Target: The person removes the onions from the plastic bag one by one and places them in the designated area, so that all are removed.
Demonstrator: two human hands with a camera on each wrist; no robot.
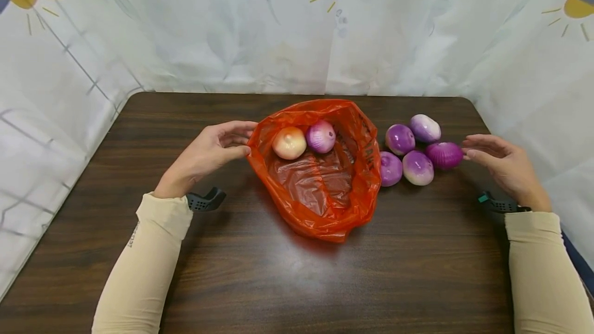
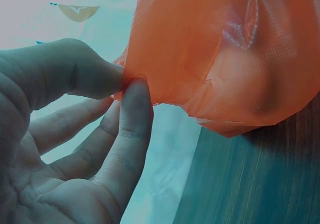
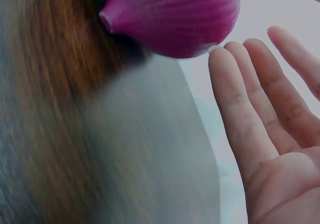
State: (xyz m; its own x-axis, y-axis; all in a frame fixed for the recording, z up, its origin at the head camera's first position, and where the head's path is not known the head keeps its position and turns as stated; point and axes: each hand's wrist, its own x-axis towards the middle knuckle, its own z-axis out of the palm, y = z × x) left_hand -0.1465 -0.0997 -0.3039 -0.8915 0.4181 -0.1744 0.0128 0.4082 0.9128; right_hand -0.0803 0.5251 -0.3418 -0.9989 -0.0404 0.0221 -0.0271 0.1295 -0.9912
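An orange-red plastic bag (image 1: 325,189) lies open on the dark wooden table (image 1: 260,282). Inside it sit a pale peach onion (image 1: 289,143) and a purple-white onion (image 1: 320,136). My left hand (image 1: 245,142) pinches the bag's left rim; the left wrist view shows the left hand (image 2: 127,82) with thumb and forefinger closed on the bag (image 2: 225,48). Right of the bag lie several purple onions (image 1: 408,153). My right hand (image 1: 466,147) is open, fingertips at the dark purple onion (image 1: 444,154). In the right wrist view the straight fingers (image 3: 235,83) reach that onion (image 3: 175,13).
A white cloth printed with suns (image 1: 232,30) hangs behind and beside the table. The table's right edge (image 1: 482,117) runs close to the onions. Bare wood stretches in front of the bag.
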